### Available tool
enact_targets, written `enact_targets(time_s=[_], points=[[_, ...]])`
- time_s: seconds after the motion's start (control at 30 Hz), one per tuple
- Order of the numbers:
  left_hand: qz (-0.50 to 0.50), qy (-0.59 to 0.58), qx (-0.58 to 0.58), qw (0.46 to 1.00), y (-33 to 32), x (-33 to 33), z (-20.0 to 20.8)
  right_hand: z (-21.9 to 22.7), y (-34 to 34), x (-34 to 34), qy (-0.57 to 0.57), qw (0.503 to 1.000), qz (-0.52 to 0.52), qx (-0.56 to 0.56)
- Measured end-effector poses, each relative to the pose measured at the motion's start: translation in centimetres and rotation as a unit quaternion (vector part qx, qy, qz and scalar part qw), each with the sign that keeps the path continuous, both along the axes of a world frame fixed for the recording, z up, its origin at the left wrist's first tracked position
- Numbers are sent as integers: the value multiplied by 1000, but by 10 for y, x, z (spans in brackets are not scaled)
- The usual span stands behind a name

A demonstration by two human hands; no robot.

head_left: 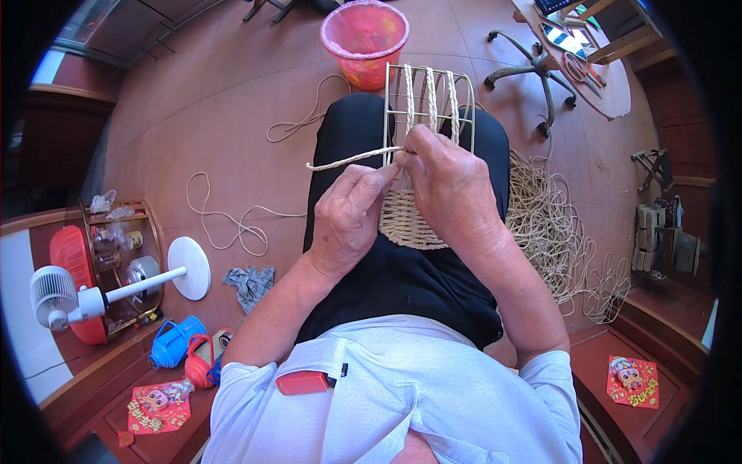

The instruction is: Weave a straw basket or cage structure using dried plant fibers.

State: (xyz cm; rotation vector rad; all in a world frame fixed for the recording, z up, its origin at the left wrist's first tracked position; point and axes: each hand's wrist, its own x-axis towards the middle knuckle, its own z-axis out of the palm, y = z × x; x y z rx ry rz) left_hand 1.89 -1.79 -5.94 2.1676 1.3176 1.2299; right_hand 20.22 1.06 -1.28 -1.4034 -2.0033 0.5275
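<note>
A light wire frame (388, 93) rests on my lap, its far end sticking out between my knees. Pale twisted cords (431, 93) run lengthwise along it in several strands. The part nearest me is a tightly woven cord panel (410, 223). My left hand (348, 210) is closed in a pinch at the frame's left side, thumb and forefinger on the working cord (340, 161), whose loose end points left. My right hand (452, 182) lies over the frame's middle, fingers closed on the same cord. The fingers hide where the cord crosses the strands.
A pink bin (371, 73) stands beyond my knees. To the right lies a big heap of cord (545, 224); a wheeled chair base (533, 69) is farther off. Loose cord loops (232, 220) lie on the left floor, near a grey cloth (250, 286) and a white fan (54, 298).
</note>
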Motion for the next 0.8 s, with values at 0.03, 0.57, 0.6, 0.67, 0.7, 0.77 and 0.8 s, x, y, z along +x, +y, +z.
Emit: enact_targets(time_s=[0.03, 0.57, 0.6, 0.67, 0.7, 0.77, 0.8], points=[[0, -1, -1, 1000, 0, 0, 2, 0, 0, 0, -10, 1000, 0, -12], [-87, -133, -259, 953, 12, -14, 21, 13, 7, 14, 105, 984, 36, -138], [-99, -151, -288, 940, 14, -16, 21, 13, 6, 15, 112, 983, 39, -142], [-110, -168, -321, 926, 15, -20, 20, 14, 2, 16, 119, 981, 42, -148], [-123, -183, -352, 910, 16, -21, 19, 17, -3, 17, 143, 977, 29, -157], [-126, -194, -357, 905, 16, -22, 19, 13, -11, 18, 166, 971, 15, -168], [-130, -203, -361, 901, 15, -22, 20, 5, -16, 19, 190, 970, 6, -152]])
